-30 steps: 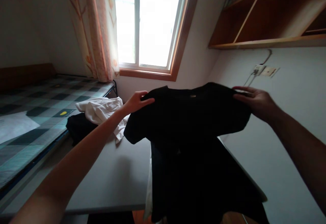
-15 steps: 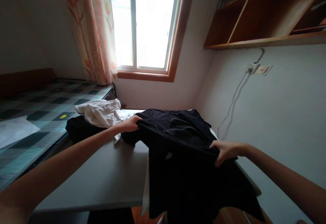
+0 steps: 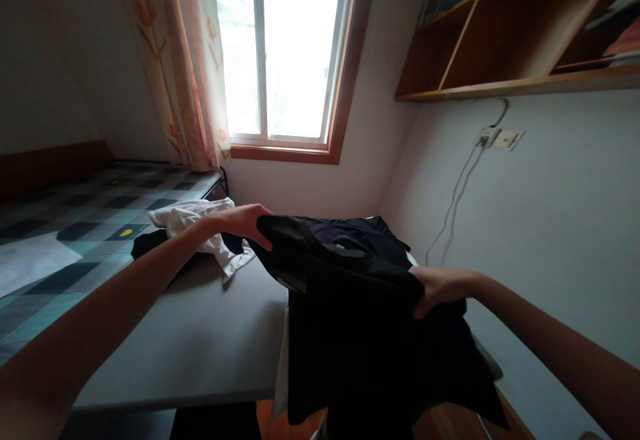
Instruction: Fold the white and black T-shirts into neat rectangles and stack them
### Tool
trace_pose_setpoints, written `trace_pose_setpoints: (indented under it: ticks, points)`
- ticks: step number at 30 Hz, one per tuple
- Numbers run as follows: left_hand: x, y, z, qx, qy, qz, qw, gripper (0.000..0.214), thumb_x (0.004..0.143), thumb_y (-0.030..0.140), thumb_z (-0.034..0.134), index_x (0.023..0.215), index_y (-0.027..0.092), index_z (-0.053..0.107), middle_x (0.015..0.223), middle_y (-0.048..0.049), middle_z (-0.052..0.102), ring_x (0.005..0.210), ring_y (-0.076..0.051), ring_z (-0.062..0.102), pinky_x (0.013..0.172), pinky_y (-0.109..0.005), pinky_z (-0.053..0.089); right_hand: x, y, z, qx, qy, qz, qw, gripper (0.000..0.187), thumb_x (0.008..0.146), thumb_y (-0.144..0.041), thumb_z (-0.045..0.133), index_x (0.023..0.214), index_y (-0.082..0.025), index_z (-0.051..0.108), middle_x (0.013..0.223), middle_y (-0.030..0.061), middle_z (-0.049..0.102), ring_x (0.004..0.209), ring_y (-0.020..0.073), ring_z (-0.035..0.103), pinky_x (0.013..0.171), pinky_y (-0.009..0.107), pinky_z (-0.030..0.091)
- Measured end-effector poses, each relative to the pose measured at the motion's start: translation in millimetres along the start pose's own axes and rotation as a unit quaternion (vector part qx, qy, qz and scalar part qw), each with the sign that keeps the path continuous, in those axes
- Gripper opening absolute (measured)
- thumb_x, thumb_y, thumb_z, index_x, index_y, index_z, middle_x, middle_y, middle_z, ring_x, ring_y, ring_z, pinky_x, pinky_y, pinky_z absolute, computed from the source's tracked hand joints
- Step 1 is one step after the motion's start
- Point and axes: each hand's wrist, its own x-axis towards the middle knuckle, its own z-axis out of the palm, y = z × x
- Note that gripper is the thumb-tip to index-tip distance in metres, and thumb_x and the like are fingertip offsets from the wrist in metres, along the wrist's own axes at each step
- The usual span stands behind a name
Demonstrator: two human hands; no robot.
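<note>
A black T-shirt (image 3: 345, 260) lies partly lifted over the right half of a grey table (image 3: 200, 340), on top of more dark cloth that hangs over the table's near edge. My left hand (image 3: 245, 221) is closed on the shirt's left edge, raised a little above the tabletop. My right hand (image 3: 437, 288) is closed on the shirt's right side, near the table's right edge. Both arms reach forward from the bottom corners of the view.
A crumpled white garment (image 3: 200, 230) and a dark garment (image 3: 147, 245) lie at the table's far left. A bed with a checked cover (image 3: 65, 240) stands left. Behind are a window (image 3: 280, 53), a curtain (image 3: 193, 73), wall shelves (image 3: 505, 33) and a socket with cable (image 3: 493, 139).
The shirt came down from held-up in the air onto the table. My right hand dropped low and nearer; my left hand then lifted the shirt's left edge slightly.
</note>
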Motion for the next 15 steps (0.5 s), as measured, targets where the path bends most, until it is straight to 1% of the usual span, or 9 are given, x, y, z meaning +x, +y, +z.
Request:
trace_pose_setpoints:
  ticks: [2, 3, 5, 6, 8, 10, 12, 13, 15]
  points:
    - [4.4, -4.7, 5.0, 0.007, -0.045, -0.011, 0.999, 0.032, 0.046, 0.039, 0.083, 0.069, 0.020, 0.072, 0.057, 0.0055, 0.060, 0.054, -0.012, 0.054, 0.051, -0.020, 0.035, 11.1, 4.3, -1.4, -0.067, 0.061, -0.003, 0.996, 0.030, 0.049, -0.033, 0.077, 0.072, -0.017, 0.065, 0.073, 0.0014, 0.066, 0.074, 0.0237, 0.062, 0.068, 0.031, 0.050]
    - [8.4, -7.6, 8.2, 0.027, -0.022, -0.018, 0.999, 0.026, 0.048, 0.035, 0.082, 0.066, 0.020, 0.071, 0.057, 0.0046, 0.060, 0.054, -0.013, 0.055, 0.052, -0.020, 0.036, 17.0, 5.2, -4.4, -0.077, 0.122, -0.015, 0.989, 0.027, 0.052, -0.033, 0.073, 0.071, -0.017, 0.063, 0.072, 0.0019, 0.065, 0.073, 0.0232, 0.061, 0.067, 0.031, 0.049]
    - [18.3, -11.0, 12.7, 0.077, 0.117, -0.033, 0.990, 0.012, 0.058, 0.028, 0.074, 0.064, 0.019, 0.070, 0.067, 0.0005, 0.064, 0.060, -0.014, 0.058, 0.058, -0.021, 0.039, 27.9, 3.1, -15.1, -0.069, 0.296, -0.047, 0.952, 0.022, 0.060, -0.035, 0.064, 0.073, -0.019, 0.059, 0.073, 0.0036, 0.064, 0.074, 0.0233, 0.060, 0.069, 0.033, 0.048]
    - [23.6, -10.4, 13.2, 0.094, 0.209, -0.033, 0.973, 0.007, 0.064, 0.025, 0.068, 0.067, 0.019, 0.070, 0.077, -0.0021, 0.067, 0.066, -0.015, 0.060, 0.062, -0.022, 0.041, 32.3, 0.1, -22.1, -0.057, 0.398, -0.054, 0.914, 0.019, 0.064, -0.035, 0.059, 0.075, -0.019, 0.057, 0.073, 0.0044, 0.063, 0.074, 0.0235, 0.059, 0.069, 0.033, 0.047]
    - [33.5, -4.1, 9.6, 0.101, 0.364, -0.016, 0.926, 0.019, 0.071, 0.017, 0.055, 0.080, 0.019, 0.071, 0.099, -0.0062, 0.068, 0.082, -0.018, 0.064, 0.072, -0.024, 0.044, 38.2, -9.0, -37.6, -0.035, 0.573, -0.051, 0.817, 0.015, 0.069, -0.033, 0.052, 0.078, -0.021, 0.053, 0.072, 0.0054, 0.062, 0.073, 0.0237, 0.058, 0.070, 0.036, 0.047]
    - [41.1, 6.2, 1.0, 0.094, 0.455, -0.007, 0.886, 0.028, 0.072, 0.014, 0.049, 0.090, 0.017, 0.070, 0.102, -0.0078, 0.068, 0.091, -0.020, 0.063, 0.077, -0.026, 0.045, 39.1, -19.3, -52.8, -0.016, 0.661, -0.054, 0.748, 0.012, 0.069, -0.029, 0.050, 0.078, -0.022, 0.051, 0.071, 0.0055, 0.061, 0.072, 0.0235, 0.057, 0.069, 0.037, 0.046]
    - [44.9, 15.1, -9.4, 0.081, 0.464, -0.021, 0.882, 0.027, 0.069, 0.014, 0.049, 0.088, 0.015, 0.069, 0.088, -0.0072, 0.068, 0.089, -0.023, 0.063, 0.075, -0.028, 0.045, 32.8, -27.0, -65.9, 0.009, 0.665, -0.077, 0.743, 0.012, 0.065, -0.027, 0.054, 0.076, -0.022, 0.051, 0.071, 0.0052, 0.061, 0.072, 0.0230, 0.056, 0.069, 0.038, 0.047]
    - [45.0, 17.9, -14.2, 0.063, 0.431, -0.027, 0.900, 0.025, 0.067, 0.015, 0.051, 0.084, 0.014, 0.069, 0.079, -0.0055, 0.067, 0.085, -0.023, 0.063, 0.072, -0.028, 0.045, 26.5, -29.0, -71.3, 0.030, 0.637, -0.090, 0.765, 0.013, 0.064, -0.027, 0.057, 0.075, -0.022, 0.052, 0.071, 0.0050, 0.062, 0.072, 0.0229, 0.057, 0.069, 0.038, 0.048]
    - [40.3, 20.0, -22.0, -0.007, 0.310, -0.021, 0.950, 0.021, 0.063, 0.018, 0.054, 0.078, 0.014, 0.069, 0.068, -0.0015, 0.063, 0.075, -0.022, 0.062, 0.065, -0.027, 0.046, 7.2, -28.8, -80.0, 0.085, 0.521, -0.110, 0.842, 0.018, 0.060, -0.029, 0.064, 0.074, -0.020, 0.056, 0.072, 0.0047, 0.064, 0.071, 0.0225, 0.059, 0.068, 0.038, 0.049]
